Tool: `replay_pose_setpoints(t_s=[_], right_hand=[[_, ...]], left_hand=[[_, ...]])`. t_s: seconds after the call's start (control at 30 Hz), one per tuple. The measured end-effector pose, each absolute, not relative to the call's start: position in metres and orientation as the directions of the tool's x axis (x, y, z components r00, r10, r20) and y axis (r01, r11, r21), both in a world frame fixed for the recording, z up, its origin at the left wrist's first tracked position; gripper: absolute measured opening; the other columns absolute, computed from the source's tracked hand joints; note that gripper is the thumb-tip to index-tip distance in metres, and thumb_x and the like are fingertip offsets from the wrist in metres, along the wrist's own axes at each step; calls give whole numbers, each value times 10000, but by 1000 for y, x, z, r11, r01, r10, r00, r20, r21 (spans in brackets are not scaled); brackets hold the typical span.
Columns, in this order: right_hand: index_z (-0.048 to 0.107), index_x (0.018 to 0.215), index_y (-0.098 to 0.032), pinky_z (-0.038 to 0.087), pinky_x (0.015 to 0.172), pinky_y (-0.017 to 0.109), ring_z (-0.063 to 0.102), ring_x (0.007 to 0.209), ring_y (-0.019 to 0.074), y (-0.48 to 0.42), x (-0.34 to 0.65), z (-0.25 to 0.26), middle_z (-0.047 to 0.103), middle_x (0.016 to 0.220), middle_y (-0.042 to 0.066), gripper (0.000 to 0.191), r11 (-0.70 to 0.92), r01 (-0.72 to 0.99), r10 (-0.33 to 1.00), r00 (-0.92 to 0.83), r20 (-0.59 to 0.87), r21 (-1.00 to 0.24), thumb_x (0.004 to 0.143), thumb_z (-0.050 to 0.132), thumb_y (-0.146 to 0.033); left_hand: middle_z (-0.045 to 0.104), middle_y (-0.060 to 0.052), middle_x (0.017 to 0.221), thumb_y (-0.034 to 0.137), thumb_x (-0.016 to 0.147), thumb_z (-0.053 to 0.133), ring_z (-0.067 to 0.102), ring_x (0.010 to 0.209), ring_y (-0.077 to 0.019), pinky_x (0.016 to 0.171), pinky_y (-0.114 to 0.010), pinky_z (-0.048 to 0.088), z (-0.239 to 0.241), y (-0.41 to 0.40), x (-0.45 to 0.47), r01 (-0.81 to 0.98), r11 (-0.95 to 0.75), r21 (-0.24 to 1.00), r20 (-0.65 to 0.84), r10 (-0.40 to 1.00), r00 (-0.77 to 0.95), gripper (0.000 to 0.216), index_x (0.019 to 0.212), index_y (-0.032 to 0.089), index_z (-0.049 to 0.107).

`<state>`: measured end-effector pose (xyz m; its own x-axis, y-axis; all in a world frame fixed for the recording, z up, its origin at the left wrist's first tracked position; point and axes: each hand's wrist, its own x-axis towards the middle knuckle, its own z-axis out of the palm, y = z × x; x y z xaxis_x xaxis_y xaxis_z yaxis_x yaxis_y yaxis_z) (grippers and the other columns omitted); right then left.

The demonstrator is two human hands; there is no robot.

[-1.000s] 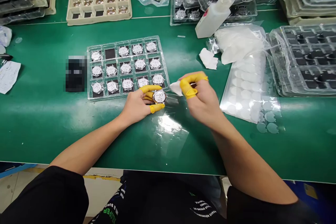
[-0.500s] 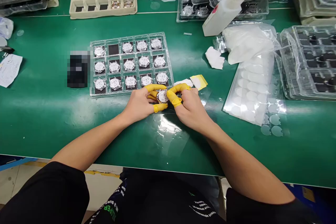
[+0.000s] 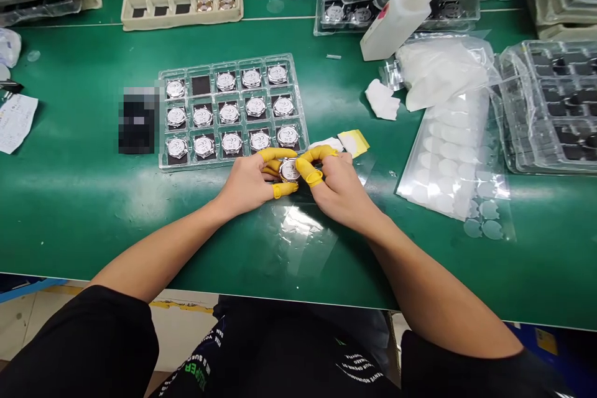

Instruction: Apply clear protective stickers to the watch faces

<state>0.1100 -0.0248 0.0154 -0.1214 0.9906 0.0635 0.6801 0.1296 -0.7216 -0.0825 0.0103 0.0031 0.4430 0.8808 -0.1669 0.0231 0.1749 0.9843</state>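
The left hand (image 3: 247, 183), with yellow finger cots (image 3: 282, 189) on its thumb and fingers, pinches a silver watch case (image 3: 288, 169) by its edges, back plate up; the right hand (image 3: 338, 189) has thumb and forefinger brought close together at the right edge of that case, and I cannot tell whether they grip anything thin; the case sits between the two hands, above the green desk (image 3: 93, 211).

Just beyond the left hand lies a clear tray (image 3: 300, 102) of fifteen compartments in three rows; fourteen hold silver watch cases, back plates up on black pads, while the second from the left in the far row shows only its pad.

Farther beyond the left hand stands a beige tray (image 3: 181, 21), also of three rows of five; twelve compartments hold gold-toned cases, and the three at the left of the near row show black pads.

Well beyond the right hand, stacked clear trays (image 3: 318, 15) hold more silver cases; nearer, a white bottle (image 3: 394, 25) leans; to the right of that hand lie a plastic bag (image 3: 443, 74) with white contents and, farther out, clear trays (image 3: 515, 143) with black inserts.
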Motion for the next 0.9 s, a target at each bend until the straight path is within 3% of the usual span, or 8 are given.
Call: replay_pose_setpoints(t_s=[0.2,0.63,0.9], right_hand=[[493,868,-247,435,944,487,560,916,241,-24,111,14,692,1007,82,356,135,660,991,-107,86,-739,1062,397,-529],[526,896,-246,417,937,504,554,902,246,-25,108,14,687,976,80,345,144,671,990,-100,104,-728,1061,399,-521],[491,859,-252,436,906,482,544,878,238,-25,111,14,665,936,70,470,136,653,991,-84,108,-745,1054,353,-657]], left_hand=[[790,-24,930,154,639,910,743,802,-123,825,-273,666,4,10,-82,26,189,982,-182,883,433,619,1237,170,748],[792,-25,956,150,659,892,734,798,-112,834,-268,667,4,9,-82,36,167,985,-166,885,435,603,1243,167,742],[781,-17,916,152,635,908,735,801,-119,843,-273,662,6,10,-82,45,186,981,-188,885,426,631,1246,174,751]])
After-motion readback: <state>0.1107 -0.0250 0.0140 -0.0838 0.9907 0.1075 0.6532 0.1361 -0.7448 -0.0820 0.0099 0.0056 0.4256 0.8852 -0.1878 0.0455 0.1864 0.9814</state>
